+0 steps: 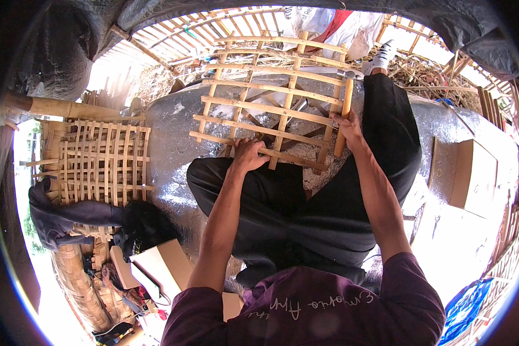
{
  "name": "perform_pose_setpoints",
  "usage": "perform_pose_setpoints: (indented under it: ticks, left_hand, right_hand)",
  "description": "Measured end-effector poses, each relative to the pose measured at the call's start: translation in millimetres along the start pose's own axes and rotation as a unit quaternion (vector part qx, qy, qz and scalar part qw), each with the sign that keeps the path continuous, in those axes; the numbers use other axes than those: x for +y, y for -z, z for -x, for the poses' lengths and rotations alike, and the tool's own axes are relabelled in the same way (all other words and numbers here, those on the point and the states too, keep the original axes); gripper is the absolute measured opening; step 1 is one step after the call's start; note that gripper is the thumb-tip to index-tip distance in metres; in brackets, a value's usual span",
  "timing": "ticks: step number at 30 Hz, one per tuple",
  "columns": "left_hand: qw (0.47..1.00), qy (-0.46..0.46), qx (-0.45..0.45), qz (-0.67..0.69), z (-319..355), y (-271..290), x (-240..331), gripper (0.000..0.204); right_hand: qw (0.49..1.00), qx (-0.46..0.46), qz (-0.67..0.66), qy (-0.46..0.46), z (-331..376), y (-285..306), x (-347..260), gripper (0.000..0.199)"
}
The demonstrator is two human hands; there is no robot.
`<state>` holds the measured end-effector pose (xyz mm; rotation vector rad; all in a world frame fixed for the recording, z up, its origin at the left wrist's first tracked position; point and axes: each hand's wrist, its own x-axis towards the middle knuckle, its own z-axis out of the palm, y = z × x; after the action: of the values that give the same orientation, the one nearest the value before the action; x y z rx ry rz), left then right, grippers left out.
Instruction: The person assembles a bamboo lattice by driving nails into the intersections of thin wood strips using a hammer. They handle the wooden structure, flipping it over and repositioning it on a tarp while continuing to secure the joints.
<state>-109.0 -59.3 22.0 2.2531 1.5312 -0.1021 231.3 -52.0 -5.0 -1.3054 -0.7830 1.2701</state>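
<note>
While the left hand clamps its fingers over the nearest slat of the bamboo lattice frame, the right hand is clenched round the wooden handle of a hammer held upright at the frame's right edge. Beneath both wrists lie the person's black-trousered legs. Farther left of the fingers, a finished lattice panel rests on the ground. A cardboard box sits well off to the right, its contents not visible.
</note>
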Motion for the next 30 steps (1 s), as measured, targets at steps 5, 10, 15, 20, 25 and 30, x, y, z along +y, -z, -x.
perform_pose_setpoints:
  ticks: [5, 10, 15, 20, 25, 30]
  left_hand:
    - [1.0, 0.003, -0.007, 0.003, -0.3, 1.0, 2.1, 0.035]
    - [1.0, 0.004, -0.018, 0.001, -2.1, 2.4, 3.7, 0.034]
    - [1.0, 0.006, -0.01, -0.002, -0.1, -0.5, -1.2, 0.034]
    - [1.0, 0.003, -0.006, 0.0, -1.2, 0.6, 1.1, 0.035]
    - [1.0, 0.001, 0.005, -0.001, 0.2, 1.6, 2.6, 0.034]
    - [1.0, -0.003, 0.01, -0.005, 0.2, 0.1, 2.6, 0.035]
  right_hand:
    - [1.0, -0.005, 0.004, 0.007, -0.7, 1.4, 1.8, 0.032]
    - [1.0, -0.013, -0.011, 0.009, -4.6, 5.2, 5.2, 0.033]
    - [0.998, 0.016, 0.052, -0.017, 3.6, -5.3, -8.7, 0.033]
    - [0.998, 0.012, 0.065, -0.024, 0.9, -1.2, -8.6, 0.033]
    - [0.998, 0.01, 0.054, -0.021, 0.5, -0.9, -5.6, 0.033]
    - [1.0, 0.0, 0.015, 0.015, -2.4, 0.5, 3.3, 0.032]
